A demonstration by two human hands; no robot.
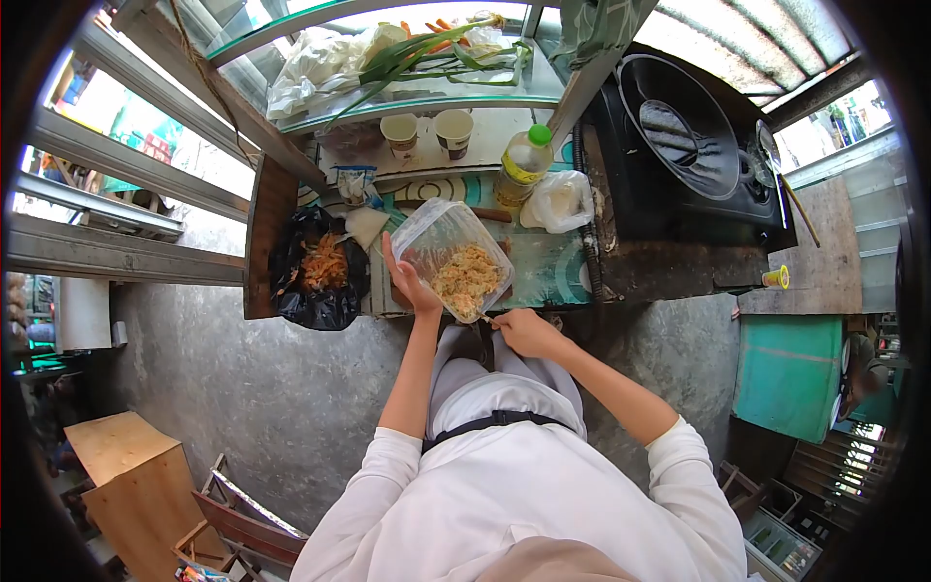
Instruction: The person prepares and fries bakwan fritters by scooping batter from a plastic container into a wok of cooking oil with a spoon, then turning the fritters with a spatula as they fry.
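My left hand (414, 285) supports a clear plastic container (425, 236) from its left side, fingers extended along the wall. The container tilts toward me over the counter's front edge. A crumbly orange-and-cream food mixture (467, 278) has gathered at its near end. At the near corner, my right hand (529, 335) is closed around the short visible handle (489, 319) of a utensil whose head I cannot make out. Left of the container, a black plastic bag (325, 308) lies open with orange shredded scraps (325, 264) in it.
Behind the container stand an oil bottle (524, 167) with a green cap, a white plastic bag (560, 202) and two paper cups (453, 133). Green onions (417, 58) lie on the glass shelf above. At right, a black wok (679, 126) sits on a stove.
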